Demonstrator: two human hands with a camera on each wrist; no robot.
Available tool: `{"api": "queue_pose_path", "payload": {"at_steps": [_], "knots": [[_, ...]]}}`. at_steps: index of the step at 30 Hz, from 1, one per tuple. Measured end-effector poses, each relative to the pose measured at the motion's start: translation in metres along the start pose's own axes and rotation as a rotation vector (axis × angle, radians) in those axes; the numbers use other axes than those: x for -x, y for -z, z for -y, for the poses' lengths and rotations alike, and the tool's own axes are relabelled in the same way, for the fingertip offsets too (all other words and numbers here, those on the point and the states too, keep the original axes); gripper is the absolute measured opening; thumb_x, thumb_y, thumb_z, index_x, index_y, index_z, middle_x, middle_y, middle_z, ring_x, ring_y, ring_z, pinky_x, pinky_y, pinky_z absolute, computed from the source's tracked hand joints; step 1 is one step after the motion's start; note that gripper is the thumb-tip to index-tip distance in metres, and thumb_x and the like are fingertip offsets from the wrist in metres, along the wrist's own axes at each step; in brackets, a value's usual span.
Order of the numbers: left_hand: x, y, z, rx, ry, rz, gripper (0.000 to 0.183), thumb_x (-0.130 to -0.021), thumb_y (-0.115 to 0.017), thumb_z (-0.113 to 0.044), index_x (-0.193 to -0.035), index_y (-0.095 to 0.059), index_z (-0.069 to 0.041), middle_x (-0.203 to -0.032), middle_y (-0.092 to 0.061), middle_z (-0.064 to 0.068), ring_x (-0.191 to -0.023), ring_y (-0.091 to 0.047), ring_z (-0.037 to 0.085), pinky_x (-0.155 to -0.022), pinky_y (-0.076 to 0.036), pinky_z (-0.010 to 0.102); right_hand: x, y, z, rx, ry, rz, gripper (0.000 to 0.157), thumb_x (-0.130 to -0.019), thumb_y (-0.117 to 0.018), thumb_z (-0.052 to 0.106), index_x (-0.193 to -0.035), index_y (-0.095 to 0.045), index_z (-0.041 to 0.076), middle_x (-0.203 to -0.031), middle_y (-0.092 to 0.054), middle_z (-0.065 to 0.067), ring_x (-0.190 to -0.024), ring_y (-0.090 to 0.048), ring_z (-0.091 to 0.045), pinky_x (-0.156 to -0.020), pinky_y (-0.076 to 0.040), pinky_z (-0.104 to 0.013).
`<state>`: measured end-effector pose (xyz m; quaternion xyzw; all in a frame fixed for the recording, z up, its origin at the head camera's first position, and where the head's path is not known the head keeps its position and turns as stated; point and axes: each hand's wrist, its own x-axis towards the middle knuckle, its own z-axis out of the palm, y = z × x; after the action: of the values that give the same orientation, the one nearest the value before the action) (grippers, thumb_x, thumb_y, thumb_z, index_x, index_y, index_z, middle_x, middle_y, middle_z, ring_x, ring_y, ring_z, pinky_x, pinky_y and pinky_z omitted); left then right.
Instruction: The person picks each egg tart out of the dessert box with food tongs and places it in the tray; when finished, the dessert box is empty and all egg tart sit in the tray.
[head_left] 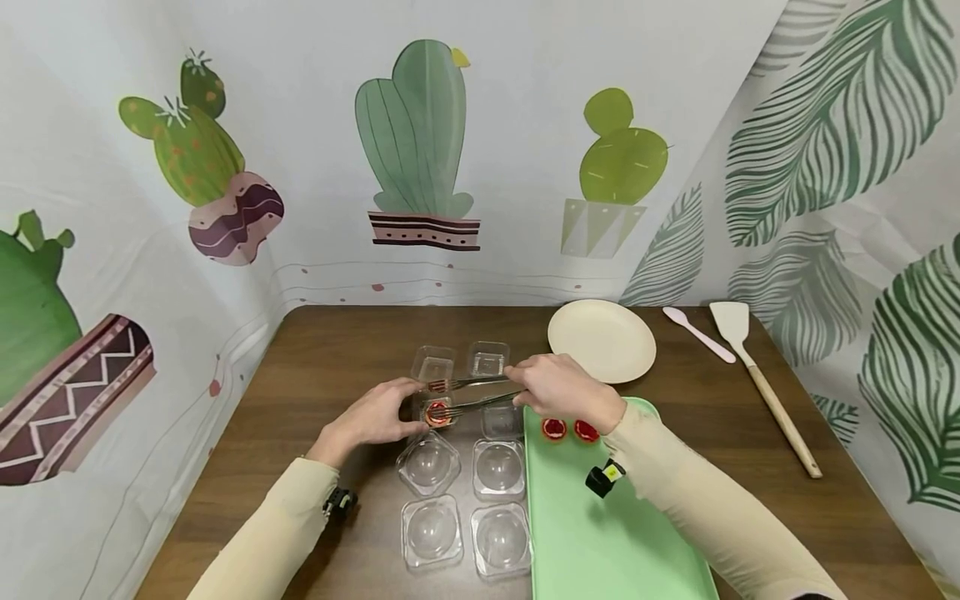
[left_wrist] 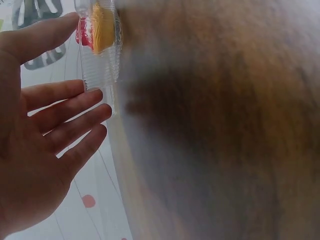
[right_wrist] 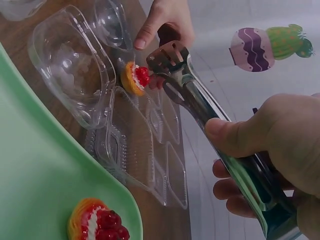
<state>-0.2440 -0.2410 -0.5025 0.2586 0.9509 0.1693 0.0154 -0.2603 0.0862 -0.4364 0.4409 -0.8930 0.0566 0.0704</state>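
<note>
My right hand (head_left: 558,385) grips metal serving tongs (right_wrist: 220,145), whose slotted ends stand apart over a clear plastic box. In it sits a small red-topped tart (right_wrist: 134,79) with a golden crust, right beside the tong tips. My left hand (head_left: 378,412) holds this box (left_wrist: 102,70) at its left side, thumb toward the front and index finger toward the back. The left wrist view shows its other fingers spread and almost straight. Two more tarts (head_left: 554,429) lie on the green tray (head_left: 592,517), under my right forearm.
Several clear domed boxes (head_left: 431,532) stand left of the tray, with clear box bases (head_left: 489,360) farther back. A cream plate (head_left: 602,340) lies behind the tray. A pink spoon (head_left: 699,335) and a white spatula (head_left: 765,387) with a wooden handle lie at the right.
</note>
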Motion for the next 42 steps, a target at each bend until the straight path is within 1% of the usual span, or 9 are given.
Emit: {"api": "queue_pose_path", "payload": {"at_steps": [6,14,18,23,26,29,33,38,42], "knots": [[-0.001,0.0,-0.001,-0.016,0.004,0.006,0.071,-0.077,-0.077,-0.045,-0.131,-0.058,-0.002,-0.13,-0.061,0.012,-0.12,-0.058,0.028,-0.104,-0.046,0.043,-0.007,-0.003,0.002,0.067,0.022,0.029,0.036,-0.083,-0.076,0.03,-0.113,-0.068,0.011,-0.09,-0.07,-0.002,-0.077,-0.069,-0.022,-0.057,-0.056,-0.039],[-0.001,0.0,-0.004,-0.033,0.038,0.025,0.073,-0.077,-0.076,-0.045,-0.132,-0.057,-0.001,-0.133,-0.06,0.013,-0.122,-0.057,0.03,-0.105,-0.045,0.045,-0.019,0.003,0.011,0.148,0.023,0.063,0.032,-0.08,-0.078,0.032,-0.106,-0.069,0.015,-0.091,-0.072,-0.002,-0.078,-0.07,-0.025,-0.052,-0.053,-0.038],[-0.001,0.001,-0.005,-0.045,0.047,0.029,0.073,-0.077,-0.076,-0.044,-0.132,-0.057,-0.002,-0.132,-0.06,0.011,-0.121,-0.058,0.029,-0.105,-0.046,0.044,-0.025,0.011,0.016,0.175,0.024,0.083,0.025,-0.08,-0.078,0.032,-0.098,-0.069,0.017,-0.085,-0.07,0.001,-0.073,-0.069,-0.024,-0.048,-0.051,-0.037],[-0.002,0.002,-0.006,-0.044,0.054,0.032,0.073,-0.076,-0.075,-0.045,-0.133,-0.058,-0.003,-0.132,-0.06,0.01,-0.12,-0.058,0.028,-0.104,-0.046,0.043,-0.031,0.021,0.024,0.195,0.01,0.135,0.016,-0.079,-0.077,0.028,-0.081,-0.064,0.019,-0.077,-0.068,0.003,-0.067,-0.066,-0.022,-0.045,-0.048,-0.037],[-0.001,0.002,-0.007,-0.046,0.053,0.034,0.072,-0.077,-0.074,-0.045,-0.133,-0.057,-0.003,-0.132,-0.06,0.01,-0.12,-0.058,0.028,-0.104,-0.046,0.043,-0.035,0.021,0.03,0.207,-0.005,0.16,0.016,-0.079,-0.076,0.024,-0.074,-0.061,0.02,-0.073,-0.066,0.003,-0.065,-0.064,-0.021,-0.045,-0.047,-0.037],[-0.002,0.001,-0.008,-0.047,0.045,0.03,0.072,-0.077,-0.074,-0.045,-0.132,-0.058,-0.002,-0.132,-0.06,0.01,-0.12,-0.058,0.028,-0.104,-0.046,0.043,-0.038,0.017,0.036,0.228,-0.012,0.167,0.016,-0.08,-0.07,0.017,-0.069,-0.06,0.02,-0.069,-0.064,0.004,-0.062,-0.062,-0.019,-0.043,-0.046,-0.037],[-0.002,0.0,-0.009,-0.049,0.046,0.03,0.071,-0.077,-0.074,-0.045,-0.132,-0.058,-0.003,-0.131,-0.061,0.01,-0.12,-0.058,0.028,-0.104,-0.046,0.043,-0.041,0.01,0.04,0.253,-0.018,0.166,0.021,-0.081,-0.063,0.011,-0.064,-0.057,0.021,-0.064,-0.06,0.005,-0.057,-0.057,-0.016,-0.04,-0.043,-0.035],[-0.003,0.0,-0.009,-0.048,0.053,0.035,0.071,-0.077,-0.074,-0.044,-0.132,-0.058,-0.003,-0.131,-0.06,0.01,-0.12,-0.058,0.028,-0.104,-0.046,0.044,-0.039,0.009,0.039,0.25,-0.01,0.161,0.021,-0.082,-0.062,0.012,-0.065,-0.055,0.02,-0.064,-0.059,0.004,-0.054,-0.056,-0.017,-0.04,-0.042,-0.034],[-0.004,-0.001,-0.009,-0.051,0.042,0.035,0.071,-0.077,-0.075,-0.043,-0.132,-0.058,-0.002,-0.131,-0.061,0.01,-0.119,-0.059,0.029,-0.103,-0.047,0.044,-0.036,0.008,0.037,0.244,-0.002,0.154,0.019,-0.082,-0.062,0.011,-0.067,-0.056,0.019,-0.065,-0.061,0.003,-0.056,-0.058,-0.019,-0.041,-0.043,-0.035]]}}
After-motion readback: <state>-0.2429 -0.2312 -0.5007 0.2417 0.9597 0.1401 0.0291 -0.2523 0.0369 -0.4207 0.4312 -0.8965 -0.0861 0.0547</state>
